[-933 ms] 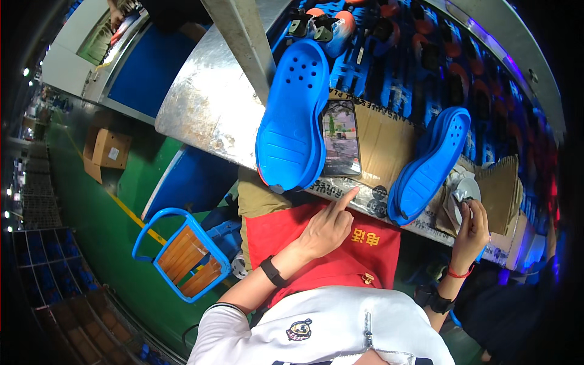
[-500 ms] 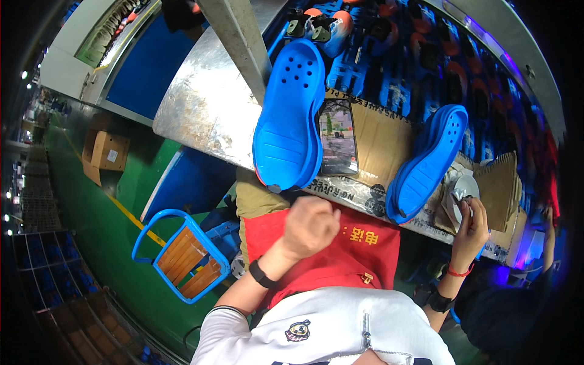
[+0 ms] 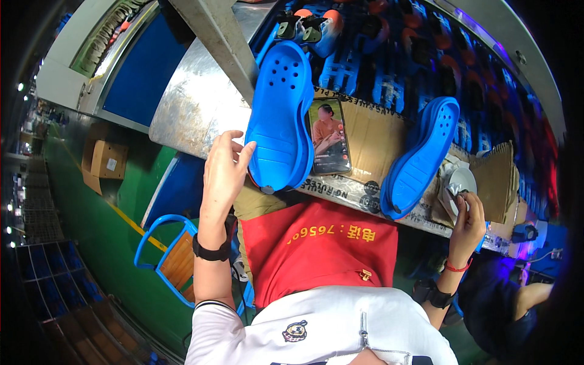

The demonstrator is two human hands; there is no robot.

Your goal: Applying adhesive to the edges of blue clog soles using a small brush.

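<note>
A stack of blue shoe soles [image 3: 275, 140], with small holes at the far end, lies at the bench's near edge. My left hand [image 3: 224, 173] is at its left rim, fingers apart, with the thumb tip at the edge of the top sole. A second stack of blue soles [image 3: 420, 161] lies slanted further right. Beyond it my right hand [image 3: 469, 224] is pinched on a small dark thing, too small to make out, at the rim of a white round dish [image 3: 463, 182]. Some silvery material shows in the dish by the fingertips.
Between the sole stacks a phone [image 3: 329, 137] with a lit screen lies on cardboard [image 3: 374, 146]. A metal post [image 3: 219, 42] rises left of the soles. Shoe parts on blue racks [image 3: 389, 88] fill the far side. A blue-framed chair [image 3: 176, 261] stands lower left.
My left hand has gone from over the red apron, loosely curled, up and left to the left sole stack, its fingers spreading. The phone's picture has changed. My right hand stays by the dish.
</note>
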